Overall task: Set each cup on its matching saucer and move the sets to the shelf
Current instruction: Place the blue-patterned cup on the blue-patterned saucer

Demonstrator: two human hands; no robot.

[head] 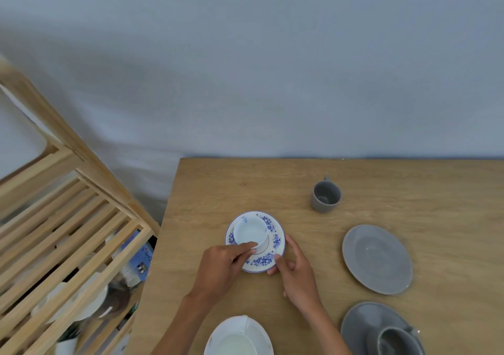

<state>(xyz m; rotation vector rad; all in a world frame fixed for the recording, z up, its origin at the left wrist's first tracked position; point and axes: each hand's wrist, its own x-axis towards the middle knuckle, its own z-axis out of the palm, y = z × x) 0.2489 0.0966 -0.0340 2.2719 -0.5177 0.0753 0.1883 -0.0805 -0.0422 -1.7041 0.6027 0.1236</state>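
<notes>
A white cup with blue flowers (pixel 250 232) stands on its matching blue-flowered saucer (pixel 274 241) near the table's left side. My left hand (pixel 221 268) pinches the cup's near rim between thumb and fingers. My right hand (pixel 296 272) grips the saucer's near right edge. A grey cup (pixel 326 197) stands alone farther back. An empty grey saucer (pixel 377 259) lies to the right. At the bottom right a second grey cup (pixel 395 341) sits on a grey saucer (pixel 360 324). A white cup on a white saucer (pixel 237 337) is at the bottom edge.
A wooden slatted shelf (pixel 71 234) stands to the left of the wooden table (pixel 409 180), with white dishes (pixel 90 304), paper cups and a blue box on its lower levels. A pale wall rises behind the table.
</notes>
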